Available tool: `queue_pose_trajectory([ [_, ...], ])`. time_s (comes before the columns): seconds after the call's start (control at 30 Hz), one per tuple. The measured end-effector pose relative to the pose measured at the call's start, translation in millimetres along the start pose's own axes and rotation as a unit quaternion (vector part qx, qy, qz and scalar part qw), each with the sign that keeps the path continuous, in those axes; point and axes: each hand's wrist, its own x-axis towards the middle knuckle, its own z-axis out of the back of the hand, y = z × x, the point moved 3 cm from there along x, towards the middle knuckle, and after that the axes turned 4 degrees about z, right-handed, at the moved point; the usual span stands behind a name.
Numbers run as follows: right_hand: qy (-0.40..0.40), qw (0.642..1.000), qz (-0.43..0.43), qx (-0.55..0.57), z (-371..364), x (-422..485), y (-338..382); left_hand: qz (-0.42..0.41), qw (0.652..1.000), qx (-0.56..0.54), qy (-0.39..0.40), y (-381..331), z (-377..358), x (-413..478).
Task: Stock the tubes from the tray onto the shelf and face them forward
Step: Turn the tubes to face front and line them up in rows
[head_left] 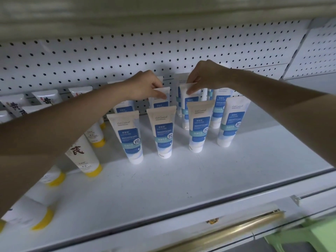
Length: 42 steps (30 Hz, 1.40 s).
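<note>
Blue-labelled tubes (161, 99) are being pinched by their crimped tops, left hand (143, 86) at eleven o'clock, right hand (205, 77) at one, likely turning labels forward.

Back wall: white pegboard (91, 57) with dark holes, behind the left hand (145, 86) and the right hand (205, 75).
Front edge: brass rail (236, 228), below the right hand.
Lower corner: pale green furniture (312, 233), kind unclear.
Light: cool white, brightest under both hands.

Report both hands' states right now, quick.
Left hand: pinching the top of a rear blue-label tube.
Right hand: pinching the top of the neighbouring blue-label tube to its right.
</note>
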Motion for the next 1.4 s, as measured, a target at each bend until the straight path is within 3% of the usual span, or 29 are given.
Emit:
queue_pose_trajectory([
  [0.13,0.026,1.0,-0.008,-0.009,1.3,1.1,0.4,-0.001,1.0,0.006,-0.01,-2.5,1.5,-1.2],
  [0.27,0.049,0.999,-0.017,-0.016,3.8,-3.1,5.3,0.006,0.997,-0.013,-0.074,-6.5,10.5,-4.6],
  [0.47,-0.009,0.998,-0.043,0.043,21.5,-30.2,13.6,0.0,0.989,-0.012,-0.15,-19.1,20.4,-22.2],
  [0.77,-0.015,0.999,-0.026,-0.039,56.9,-106.2,22.7,0.01,0.985,0.106,-0.133,-74.3,14.8,-81.9],
  [0.9,-0.007,0.998,-0.009,-0.057,66.2,-130.3,28.6,0.073,0.974,0.174,-0.123,-89.9,7.3,-128.8],
  [1.0,0.048,0.994,-0.006,-0.098,61.0,-159.2,36.7,0.125,0.958,0.25,-0.059,-101.2,-3.1,-164.8],
  [1.1,0.102,0.986,-0.002,-0.132,63.6,-185.8,38.3,0.125,0.938,0.324,-0.017,-116.3,-5.5,-197.8],
  [1.4,0.122,0.977,0.014,-0.173,77.0,-230.5,56.2,0.133,0.941,0.31,-0.027,-168.5,7.5,-229.6],
])
